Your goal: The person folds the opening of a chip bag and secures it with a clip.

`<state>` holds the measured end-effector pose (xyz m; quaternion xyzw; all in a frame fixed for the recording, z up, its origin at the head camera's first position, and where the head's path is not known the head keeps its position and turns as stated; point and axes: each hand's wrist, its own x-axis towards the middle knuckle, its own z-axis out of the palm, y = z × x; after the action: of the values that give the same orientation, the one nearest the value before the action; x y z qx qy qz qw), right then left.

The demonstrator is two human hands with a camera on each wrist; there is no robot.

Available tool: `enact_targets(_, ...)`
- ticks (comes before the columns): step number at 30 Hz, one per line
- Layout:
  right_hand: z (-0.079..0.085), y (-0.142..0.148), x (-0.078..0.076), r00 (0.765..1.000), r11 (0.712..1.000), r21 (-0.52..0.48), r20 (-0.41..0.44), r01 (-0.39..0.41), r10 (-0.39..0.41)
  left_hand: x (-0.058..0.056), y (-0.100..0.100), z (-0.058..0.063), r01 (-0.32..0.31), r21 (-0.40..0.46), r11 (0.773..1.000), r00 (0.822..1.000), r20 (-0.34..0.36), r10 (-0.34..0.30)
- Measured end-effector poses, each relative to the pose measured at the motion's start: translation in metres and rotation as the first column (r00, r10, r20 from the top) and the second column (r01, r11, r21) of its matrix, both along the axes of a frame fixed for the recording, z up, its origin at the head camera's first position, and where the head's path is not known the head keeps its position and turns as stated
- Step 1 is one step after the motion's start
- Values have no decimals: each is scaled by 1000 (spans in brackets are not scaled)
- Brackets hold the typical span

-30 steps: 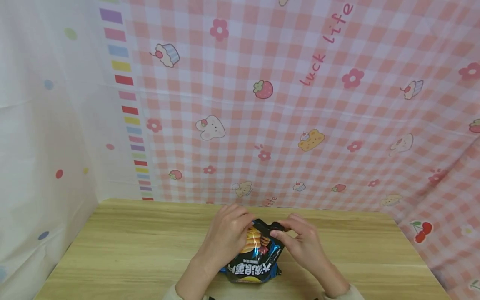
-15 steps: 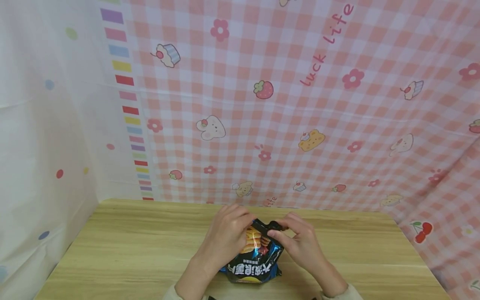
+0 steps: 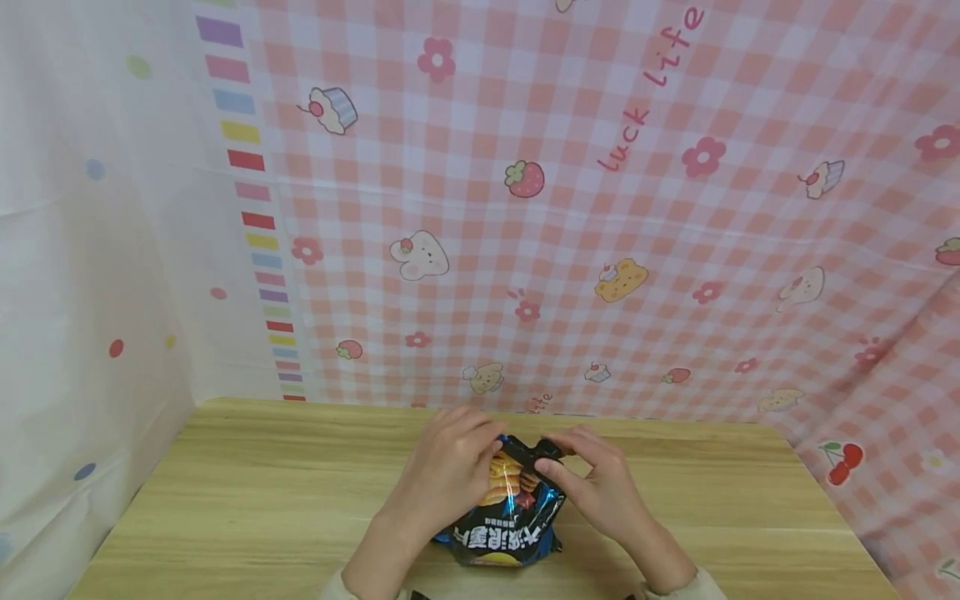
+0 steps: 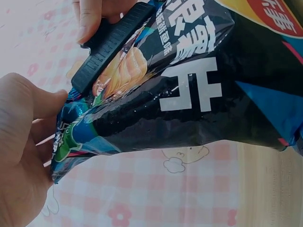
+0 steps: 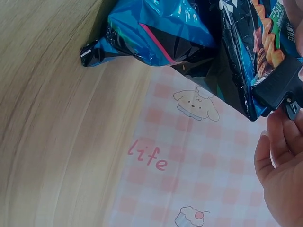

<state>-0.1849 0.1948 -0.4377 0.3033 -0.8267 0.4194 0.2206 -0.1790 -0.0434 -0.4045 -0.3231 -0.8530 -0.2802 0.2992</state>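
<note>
A black and blue bag of potato chips (image 3: 506, 529) stands on the table, its printed front showing white characters and yellow chips. Across the bag's top edge lies a black clip (image 4: 111, 47), long and flat-jawed. My left hand (image 3: 446, 467) pinches the top corner of the bag beside one end of the clip, thumb in front and fingers behind. With thumb and fingers, my right hand (image 3: 600, 483) grips the handle of the clip. In the right wrist view the clip (image 5: 279, 87) sits over the bag's edge near the other top corner.
The wooden table (image 3: 285, 483) stretches out on both sides of the bag. Behind it hangs a pink checked cloth (image 3: 480, 217) with cartoon prints, and a white dotted cloth (image 3: 90, 250) hangs at the left.
My left fingers have drawn slightly left at the bag's corner, baring a bit more blue there. The right thumb has shifted a little left on the clip; the bag has barely moved.
</note>
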Motion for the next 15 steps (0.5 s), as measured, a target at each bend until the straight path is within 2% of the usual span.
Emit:
enact_targets(6, -2, 6, 2, 998, 999, -17, 55, 35, -34, 2, -3, 1, -18, 20, 1000, 1000, 1, 18)
enact_targets(12, -2, 15, 3, 998, 999, -12, 35, 49, -49, 3, -12, -1, -19, 69, 997, 1000, -23, 21)
enact_targets(15, -3, 22, 3, 998, 998, -2, 15, 58, -58, 4, -18, -2, -37, 72, 997, 999, -12, 38)
